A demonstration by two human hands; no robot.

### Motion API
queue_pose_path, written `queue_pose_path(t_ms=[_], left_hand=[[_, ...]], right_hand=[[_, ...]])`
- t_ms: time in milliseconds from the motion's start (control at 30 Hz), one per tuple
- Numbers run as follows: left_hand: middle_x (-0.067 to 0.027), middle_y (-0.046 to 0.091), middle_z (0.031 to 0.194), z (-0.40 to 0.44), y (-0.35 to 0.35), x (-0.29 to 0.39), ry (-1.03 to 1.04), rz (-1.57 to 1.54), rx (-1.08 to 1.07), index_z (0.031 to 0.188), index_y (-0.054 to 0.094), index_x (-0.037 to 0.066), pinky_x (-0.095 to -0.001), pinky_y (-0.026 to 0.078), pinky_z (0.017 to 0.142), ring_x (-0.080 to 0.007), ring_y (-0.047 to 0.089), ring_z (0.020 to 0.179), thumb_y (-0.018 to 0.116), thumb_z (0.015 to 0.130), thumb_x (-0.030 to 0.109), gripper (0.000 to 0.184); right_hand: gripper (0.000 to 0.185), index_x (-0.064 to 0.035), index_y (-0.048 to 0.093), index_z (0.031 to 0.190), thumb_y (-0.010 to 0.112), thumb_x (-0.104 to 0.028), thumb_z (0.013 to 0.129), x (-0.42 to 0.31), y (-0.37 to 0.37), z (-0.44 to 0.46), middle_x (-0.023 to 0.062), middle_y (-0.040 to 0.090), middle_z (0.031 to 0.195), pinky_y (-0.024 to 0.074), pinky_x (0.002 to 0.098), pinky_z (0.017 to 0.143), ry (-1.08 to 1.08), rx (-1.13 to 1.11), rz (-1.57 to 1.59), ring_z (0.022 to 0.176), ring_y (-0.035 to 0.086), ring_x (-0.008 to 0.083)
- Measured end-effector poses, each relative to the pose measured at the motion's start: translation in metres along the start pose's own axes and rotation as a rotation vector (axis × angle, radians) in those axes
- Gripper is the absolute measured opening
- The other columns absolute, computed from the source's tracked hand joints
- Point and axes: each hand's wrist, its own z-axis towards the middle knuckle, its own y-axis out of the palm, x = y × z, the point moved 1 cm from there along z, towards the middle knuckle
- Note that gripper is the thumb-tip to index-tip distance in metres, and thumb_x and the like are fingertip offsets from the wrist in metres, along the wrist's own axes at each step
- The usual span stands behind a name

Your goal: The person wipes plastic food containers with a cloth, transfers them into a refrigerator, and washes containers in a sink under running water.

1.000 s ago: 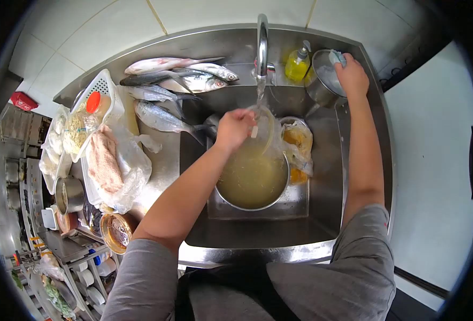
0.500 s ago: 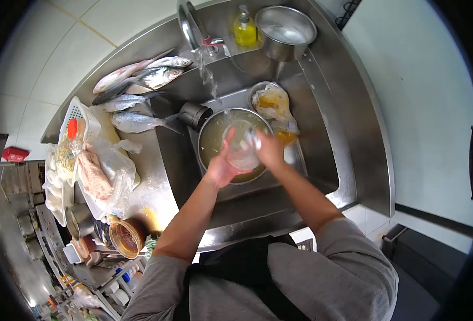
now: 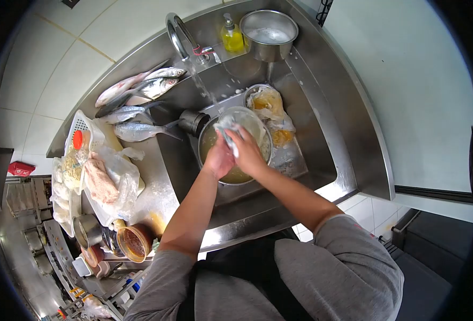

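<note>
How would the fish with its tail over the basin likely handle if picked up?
The fish would probably be slippery, given its smooth, shiny skin. Its thick body looks fairly firm, while the thin tail might flex. Nudged toward the basin, it could slide in, since its tail overhangs.

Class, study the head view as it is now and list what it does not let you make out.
- Bottom of the steel pot: head view, hidden by cloudy water and hands.
- Left hand's fingertips: head view, hidden by the right hand and pale pad.
- Pad's exact shape: head view, blurred and partly covered by fingers.
- Far end of the bottom-left bag: head view, cut off by the lower edge.
</note>
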Motion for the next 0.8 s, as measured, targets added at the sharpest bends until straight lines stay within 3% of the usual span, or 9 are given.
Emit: queue_pose_path(t_ms=[100,200,300,367,500,567,600,667,800], left_hand=[[-0.0115,0.043,0.135,-0.008,-0.004,0.002,0.103,-0.085,-0.096,0.144,0.016,0.029,-0.0575,0.032,0.098,-0.0356,0.049,0.117,0.028,0.087,0.064,0.068],[-0.0103,0.046,0.133,-0.004,-0.010,-0.007,-0.002,0.069,-0.070,0.143,0.018,0.031,-0.0595,0.030,0.098,-0.0369,0.046,0.120,0.026,0.088,0.063,0.064],[-0.0095,0.057,0.113,0.017,-0.029,-0.007,0.197,0.121,0.171,0.134,0.037,0.015,-0.0338,0.050,0.074,-0.0245,0.061,0.092,0.048,0.091,0.044,0.053],[-0.0069,0.059,0.104,0.023,-0.028,-0.005,0.214,0.035,0.390,0.122,0.046,0.009,-0.0256,0.049,0.064,-0.0184,0.061,0.078,0.056,0.090,0.034,0.042],[-0.0113,0.056,0.113,0.032,-0.029,-0.004,0.447,0.372,0.546,0.127,0.040,0.010,-0.0285,0.050,0.066,-0.0187,0.060,0.078,0.056,0.086,0.047,0.057],[-0.0174,0.043,0.131,0.021,-0.007,0.010,0.322,-0.333,0.149,0.137,0.028,0.013,-0.0312,0.049,0.072,-0.0208,0.059,0.082,0.045,0.088,0.058,0.069],[-0.0164,0.024,0.145,0.006,0.003,0.022,0.161,-0.294,0.090,0.144,0.016,0.016,-0.0379,0.047,0.084,-0.0256,0.056,0.097,0.036,0.091,0.056,0.069],[-0.0144,0.024,0.146,0.013,-0.017,0.028,0.113,-0.188,-0.012,0.144,0.017,0.016,-0.0406,0.045,0.088,-0.0278,0.053,0.104,0.037,0.092,0.050,0.065],[-0.0104,0.036,0.140,0.002,-0.006,0.024,0.125,-0.041,-0.102,0.142,0.024,0.016,-0.0448,0.041,0.095,-0.0299,0.045,0.118,0.038,0.095,0.038,0.054]], right_hand=[[0.043,-0.0100,0.057,0.109,0.062,0.000,0.068,0.049,-0.014,-0.034,0.0159,0.055,0.110,0.0420,0.0435,0.089,-0.125,-0.073,-0.135,0.106,0.053,0.0363],[0.038,-0.0038,0.056,0.107,0.068,-0.008,0.071,0.071,-0.029,-0.003,0.0162,0.055,0.109,0.0456,0.0405,0.083,0.266,0.061,0.040,0.103,0.055,0.0309],[0.037,0.0014,0.056,0.104,0.071,-0.015,0.074,0.062,-0.047,0.022,0.0163,0.056,0.105,0.0477,0.0372,0.077,0.717,0.078,0.595,0.097,0.058,0.0266],[0.038,0.0038,0.057,0.102,0.072,-0.019,0.075,0.050,-0.049,0.025,0.0160,0.059,0.101,0.0484,0.0358,0.074,0.889,0.000,0.954,0.092,0.060,0.0245],[0.035,-0.0057,0.059,0.103,0.069,-0.012,0.070,0.006,-0.050,0.001,0.0131,0.064,0.084,0.0494,0.0365,0.069,0.291,-0.166,0.209,0.076,0.064,0.0303],[0.036,-0.0104,0.059,0.103,0.071,-0.015,0.069,0.006,-0.047,-0.011,0.0094,0.062,0.093,0.0468,0.0398,0.075,-0.001,-0.368,-0.244,0.086,0.061,0.0316],[0.036,-0.0104,0.059,0.103,0.071,-0.015,0.069,0.011,-0.048,-0.017,0.0094,0.062,0.093,0.0468,0.0398,0.075,0.001,-0.365,-0.244,0.086,0.061,0.0316],[0.036,-0.0139,0.058,0.105,0.069,-0.020,0.072,0.016,-0.050,-0.026,0.0061,0.057,0.103,0.0420,0.0435,0.082,-0.340,-0.338,-0.421,0.100,0.055,0.0307],[0.035,-0.0136,0.058,0.107,0.065,-0.026,0.075,0.035,-0.045,0.003,0.0058,0.052,0.112,0.0369,0.0464,0.088,-0.320,-0.450,-0.308,0.112,0.047,0.0311]])
